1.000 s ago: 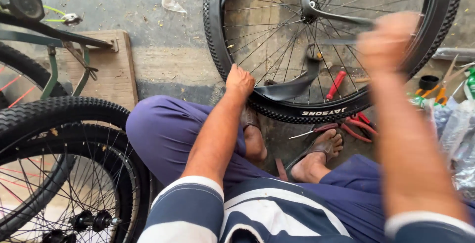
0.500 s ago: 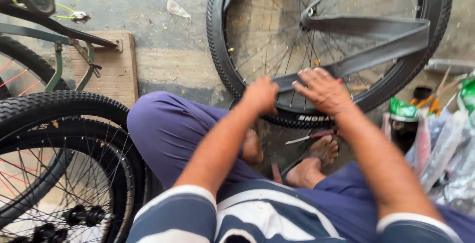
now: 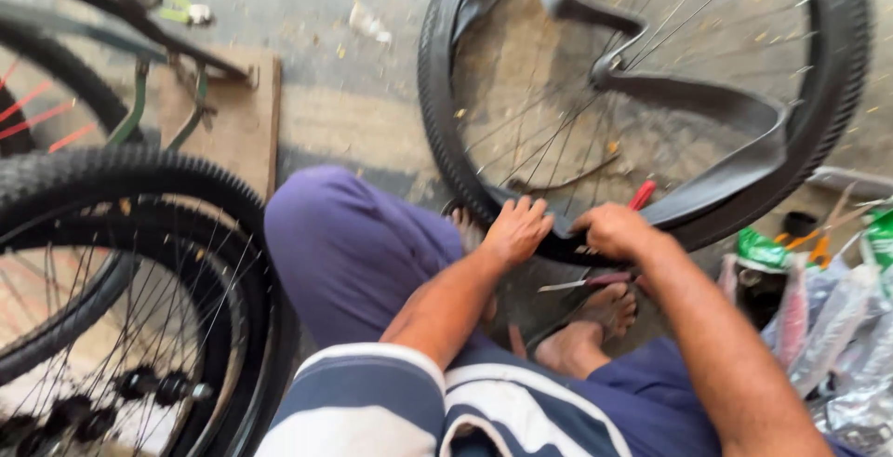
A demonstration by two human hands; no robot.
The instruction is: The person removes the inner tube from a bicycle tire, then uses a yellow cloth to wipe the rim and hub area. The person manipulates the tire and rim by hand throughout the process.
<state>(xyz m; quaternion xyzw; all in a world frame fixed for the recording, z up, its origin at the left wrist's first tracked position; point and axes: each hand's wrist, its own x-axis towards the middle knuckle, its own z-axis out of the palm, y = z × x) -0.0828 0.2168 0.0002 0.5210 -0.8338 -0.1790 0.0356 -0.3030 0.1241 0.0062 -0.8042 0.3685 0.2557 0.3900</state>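
A bicycle wheel with a black tyre stands upright in front of me, its spokes bare. A loose black inner tube hangs out of the tyre across the spokes. My left hand presses on the tyre's lower rim, fingers spread over it. My right hand is closed on the inner tube where it meets the rim. A red-handled tool pokes up just behind my right hand. My bare foot rests on a sandal below the wheel.
A second bicycle wheel with a knobby tyre stands close at my left. A wooden board and part of a green bike frame lie behind it. Plastic bags and small containers crowd the right side. Pliers lie by my foot.
My right hand came down from the upper spokes to the lower rim and gripped the tube. My left hand stayed on the tyre. The view shifted closer and to the right.
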